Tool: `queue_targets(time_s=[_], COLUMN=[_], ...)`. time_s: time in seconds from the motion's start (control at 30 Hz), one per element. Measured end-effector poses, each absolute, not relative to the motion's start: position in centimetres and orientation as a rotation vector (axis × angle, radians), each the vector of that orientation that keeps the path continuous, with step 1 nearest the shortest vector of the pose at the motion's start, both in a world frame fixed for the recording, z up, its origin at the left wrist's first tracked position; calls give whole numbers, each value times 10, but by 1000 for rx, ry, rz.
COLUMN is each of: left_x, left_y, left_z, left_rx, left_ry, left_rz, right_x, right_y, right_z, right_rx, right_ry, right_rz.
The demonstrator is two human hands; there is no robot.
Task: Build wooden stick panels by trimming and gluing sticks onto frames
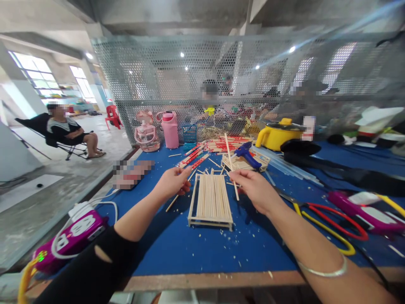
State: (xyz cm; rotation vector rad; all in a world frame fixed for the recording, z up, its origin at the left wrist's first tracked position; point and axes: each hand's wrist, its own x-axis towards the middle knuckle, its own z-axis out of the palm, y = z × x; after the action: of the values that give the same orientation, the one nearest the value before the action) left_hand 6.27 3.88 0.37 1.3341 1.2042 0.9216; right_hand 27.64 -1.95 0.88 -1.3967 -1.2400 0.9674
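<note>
A small rack of pale wooden sticks (212,198), laid side by side on a frame, sits on the blue table between my hands. My left hand (177,181), up and left of the rack, pinches a thin wooden stick (172,203) that slants down to the left. On the right, my right hand (248,183) holds another stick (228,150) nearly upright between thumb and fingers. Behind the rack lie loose sticks and red-and-white wrapped chopsticks (226,144). A blue glue gun (248,155) rests over a second stick structure (263,161).
Scissors (335,219) with red and yellow handles and a purple power strip (363,209) lie at right. Another purple power strip (71,240) is at left. Pink bottles (171,130), a yellow pot (278,136) and mesh (164,76) stand behind. A person (71,131) sits far left.
</note>
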Motion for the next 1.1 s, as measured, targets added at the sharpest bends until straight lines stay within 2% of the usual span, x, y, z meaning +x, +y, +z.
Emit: queue_targets(time_s=[0.2,0.4,0.57,0.77,0.93,1.1], left_x=[70,65,71,67,57,59], left_y=[40,23,11,19,30,30], left_z=[-14,3,11,19,23,24], left_rx=[1284,1275,1215,954,887,888], left_ry=[1077,847,680,759,730,666], left_rz=[820,1073,1151,1301,1398,1456], right_x=[277,278,278,271,250,235], right_y=[-10,-8,-7,-30,-47,-40], right_z=[-5,-1,1,13,8,-8], right_rx=[-1362,-1085,-928,-1222,-1344,-1426], right_ry=[-1274,-1362,-1449,-1607,-2025,-1999], right_rz=[1002,843,791,351,493,582])
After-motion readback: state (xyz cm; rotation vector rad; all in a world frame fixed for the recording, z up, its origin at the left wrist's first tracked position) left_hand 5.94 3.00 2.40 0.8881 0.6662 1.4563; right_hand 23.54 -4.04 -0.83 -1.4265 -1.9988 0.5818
